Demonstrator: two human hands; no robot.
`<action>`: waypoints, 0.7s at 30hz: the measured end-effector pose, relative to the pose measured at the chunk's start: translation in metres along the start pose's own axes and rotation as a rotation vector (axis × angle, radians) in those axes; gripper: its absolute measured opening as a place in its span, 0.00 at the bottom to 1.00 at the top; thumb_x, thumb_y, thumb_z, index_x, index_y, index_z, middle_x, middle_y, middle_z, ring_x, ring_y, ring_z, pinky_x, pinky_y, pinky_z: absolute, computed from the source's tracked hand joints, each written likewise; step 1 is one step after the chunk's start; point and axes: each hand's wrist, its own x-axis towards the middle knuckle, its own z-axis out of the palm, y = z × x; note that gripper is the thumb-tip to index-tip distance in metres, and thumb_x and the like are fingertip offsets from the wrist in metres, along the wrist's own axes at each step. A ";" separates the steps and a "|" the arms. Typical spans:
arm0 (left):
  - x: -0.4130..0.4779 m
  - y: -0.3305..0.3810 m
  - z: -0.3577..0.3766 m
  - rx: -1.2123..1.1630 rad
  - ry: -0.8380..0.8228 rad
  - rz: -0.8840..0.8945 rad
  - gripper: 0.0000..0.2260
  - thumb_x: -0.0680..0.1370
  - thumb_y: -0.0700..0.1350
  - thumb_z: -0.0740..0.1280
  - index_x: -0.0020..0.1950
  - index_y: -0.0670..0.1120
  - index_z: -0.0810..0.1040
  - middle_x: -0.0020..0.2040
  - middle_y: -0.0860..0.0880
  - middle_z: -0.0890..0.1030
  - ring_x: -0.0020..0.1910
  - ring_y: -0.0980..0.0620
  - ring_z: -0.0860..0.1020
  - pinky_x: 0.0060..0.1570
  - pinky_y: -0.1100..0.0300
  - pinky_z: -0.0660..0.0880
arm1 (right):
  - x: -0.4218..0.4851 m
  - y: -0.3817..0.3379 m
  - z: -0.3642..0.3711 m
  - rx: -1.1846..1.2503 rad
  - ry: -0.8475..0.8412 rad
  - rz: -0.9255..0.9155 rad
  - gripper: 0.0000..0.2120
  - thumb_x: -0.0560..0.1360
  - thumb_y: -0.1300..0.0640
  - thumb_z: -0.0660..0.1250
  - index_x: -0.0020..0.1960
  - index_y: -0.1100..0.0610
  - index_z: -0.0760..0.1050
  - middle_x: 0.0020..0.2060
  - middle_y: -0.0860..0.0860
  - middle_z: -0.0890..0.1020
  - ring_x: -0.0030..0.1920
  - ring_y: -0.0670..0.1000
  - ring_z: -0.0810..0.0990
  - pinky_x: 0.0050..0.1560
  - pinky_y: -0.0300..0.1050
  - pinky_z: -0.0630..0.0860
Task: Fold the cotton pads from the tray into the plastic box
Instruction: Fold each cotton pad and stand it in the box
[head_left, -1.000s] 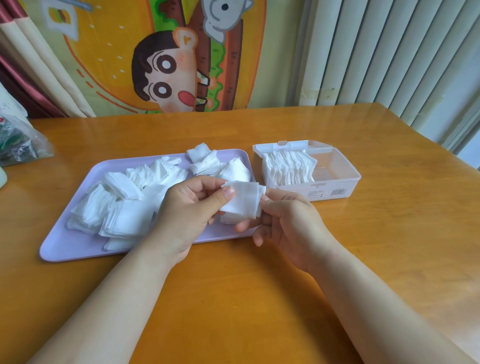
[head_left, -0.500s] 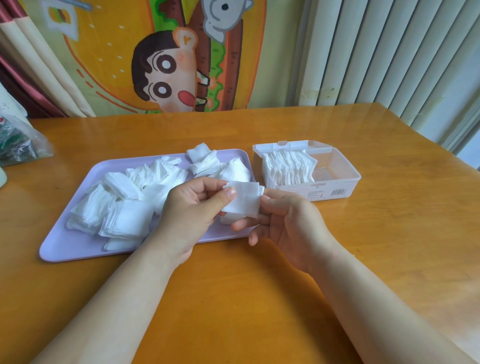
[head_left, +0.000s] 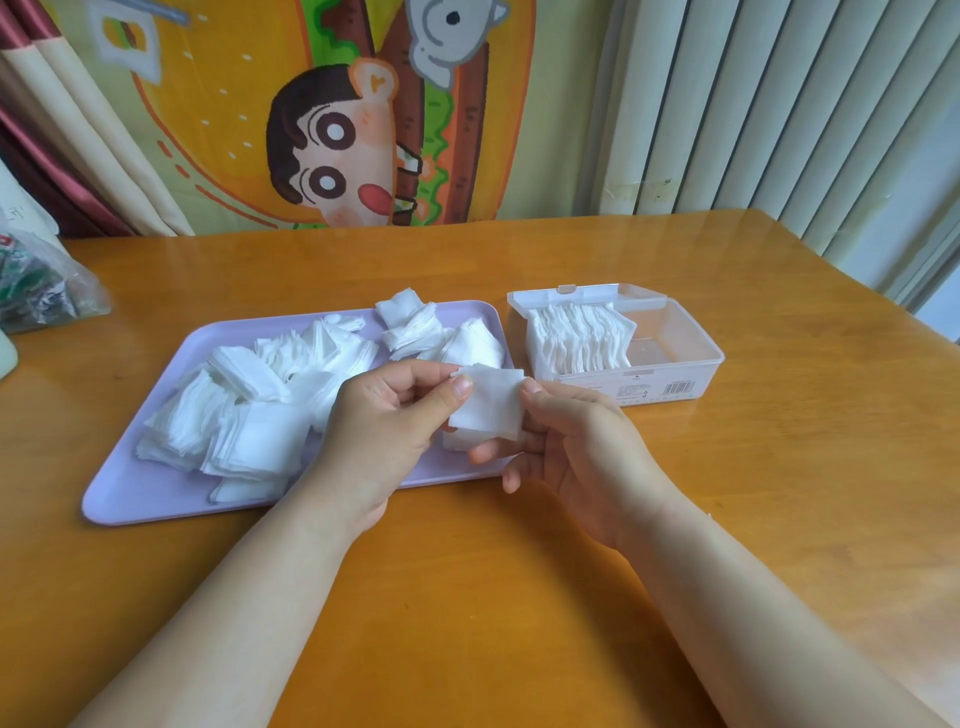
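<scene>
— Cotton pads (head_left: 260, 431) heaped on the tray (head_left: 135, 499)?
— Yes. Left hand (head_left: 379, 431) pinches one pad (head_left: 491, 405) by its left edge, over the tray's right end; right hand (head_left: 576, 452) pinches its right edge.
— Plastic box (head_left: 675, 364)?
— Open, furthest right, stored pads (head_left: 582, 338) upright inside.

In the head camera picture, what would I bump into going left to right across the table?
Plastic bag → heap of cotton pads on the tray → left hand → held pad, pinched by both hands → right hand → plastic box.
</scene>
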 end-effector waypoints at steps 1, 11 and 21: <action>0.000 0.001 0.000 -0.002 0.005 0.001 0.05 0.77 0.42 0.76 0.52 0.45 0.87 0.37 0.50 0.84 0.34 0.56 0.78 0.35 0.66 0.73 | 0.000 0.000 0.000 0.005 0.008 0.002 0.17 0.87 0.59 0.57 0.63 0.68 0.80 0.54 0.67 0.86 0.45 0.62 0.85 0.33 0.49 0.76; 0.002 0.004 -0.004 0.037 0.069 0.089 0.01 0.80 0.41 0.74 0.50 0.47 0.85 0.36 0.53 0.84 0.32 0.59 0.77 0.37 0.68 0.72 | 0.001 0.000 0.002 0.009 0.094 -0.012 0.17 0.88 0.59 0.56 0.61 0.68 0.79 0.48 0.64 0.87 0.41 0.60 0.85 0.30 0.48 0.75; -0.002 0.007 -0.002 0.047 -0.085 0.074 0.02 0.80 0.40 0.73 0.51 0.45 0.83 0.39 0.46 0.84 0.36 0.55 0.78 0.34 0.67 0.73 | 0.002 0.005 0.001 -0.119 0.065 -0.062 0.19 0.90 0.53 0.54 0.64 0.63 0.79 0.50 0.63 0.88 0.42 0.57 0.86 0.31 0.46 0.76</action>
